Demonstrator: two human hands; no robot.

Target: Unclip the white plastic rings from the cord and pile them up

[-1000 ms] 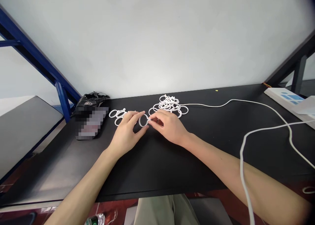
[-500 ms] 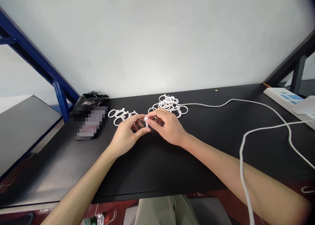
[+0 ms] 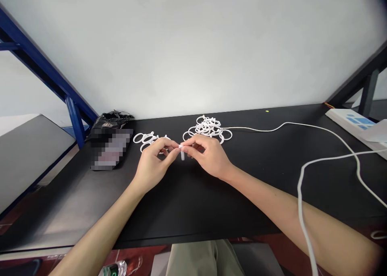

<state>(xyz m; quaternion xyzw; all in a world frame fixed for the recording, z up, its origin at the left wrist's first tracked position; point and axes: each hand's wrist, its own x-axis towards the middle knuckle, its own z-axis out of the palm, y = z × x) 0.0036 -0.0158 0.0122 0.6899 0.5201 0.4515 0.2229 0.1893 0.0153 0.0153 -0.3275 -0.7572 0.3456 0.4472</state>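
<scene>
My left hand (image 3: 154, 163) and my right hand (image 3: 205, 155) meet over the black table (image 3: 187, 203), both pinching one small white plastic ring (image 3: 182, 152) seen edge-on between their fingertips. Just behind my left hand lies a small row of white rings (image 3: 146, 140). A larger tangled heap of white rings (image 3: 208, 129) lies behind my right hand.
A black plastic bag (image 3: 110, 145) sits at the left of the table. White cables (image 3: 302, 175) run across the right side toward a white power strip (image 3: 353, 125). Blue frame bars (image 3: 71, 121) stand at the left. A bottle (image 3: 116, 268) lies on the floor below.
The ring lay flat and showed as a circle between my fingers; both hands have turned it so it now stands edge-on. The hands stayed in place.
</scene>
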